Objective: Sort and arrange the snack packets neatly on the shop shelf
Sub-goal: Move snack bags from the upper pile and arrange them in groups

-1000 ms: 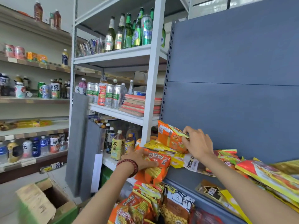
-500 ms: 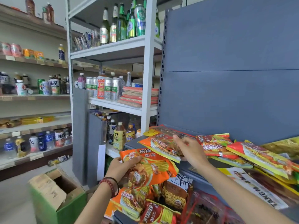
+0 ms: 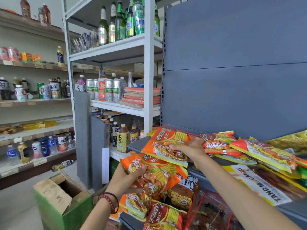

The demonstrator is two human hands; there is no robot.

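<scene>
My right hand (image 3: 189, 149) grips an orange noodle packet (image 3: 166, 143) lying at the left end of the grey shelf (image 3: 134, 145). My left hand (image 3: 127, 175) holds a second orange packet (image 3: 157, 175) just below and in front of that shelf's edge. More orange and yellow packets (image 3: 259, 150) lie in a loose pile along the shelf to the right. Several packets (image 3: 159, 213) stand on the lower shelf beneath my arms.
An open green cardboard box (image 3: 66, 206) stands on the floor at lower left. A white rack (image 3: 147, 80) with bottles and cans stands left of the grey shelf unit. A yellow and white packet (image 3: 254, 185) lies near the shelf's front edge.
My right hand drew its orange packet forward and laid it flat at the shelf's left end. My left hand lowered its packet below the shelf edge. The camera moved closer.
</scene>
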